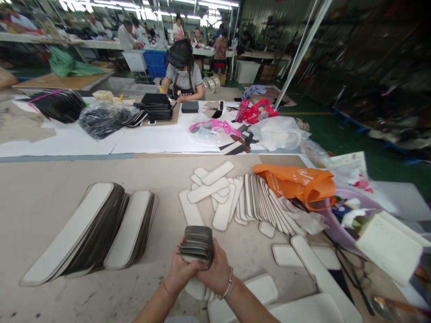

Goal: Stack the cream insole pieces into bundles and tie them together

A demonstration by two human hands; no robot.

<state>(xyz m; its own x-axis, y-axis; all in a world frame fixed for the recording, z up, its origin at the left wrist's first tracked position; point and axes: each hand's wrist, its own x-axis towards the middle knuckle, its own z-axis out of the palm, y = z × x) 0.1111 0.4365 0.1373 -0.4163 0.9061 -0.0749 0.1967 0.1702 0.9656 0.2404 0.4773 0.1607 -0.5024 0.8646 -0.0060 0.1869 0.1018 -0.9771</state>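
Observation:
Both hands grip a thick stack of rounded flat pieces (197, 240), its dark edges facing away from me. My left hand (180, 269) wraps round the stack's left side, and my right hand (217, 264), with a bracelet at the wrist, closes on its right side. Just beyond lies a loose pile of white rounded strips (220, 197), running into a fanned row of similar strips (262, 197). To the left rest a tall leaning stack of long white pieces (76, 229) and a shorter leaning stack (129, 229). More white pieces (256, 291) lie beneath my right forearm.
An orange bag (292, 179) lies by a purple basin (346, 224) filled with odds and ends at the right. Across the table, a co-worker (183, 74) sits near a stack of black pieces (156, 106). Plastic bags (278, 132) and scraps lie on the far white surface.

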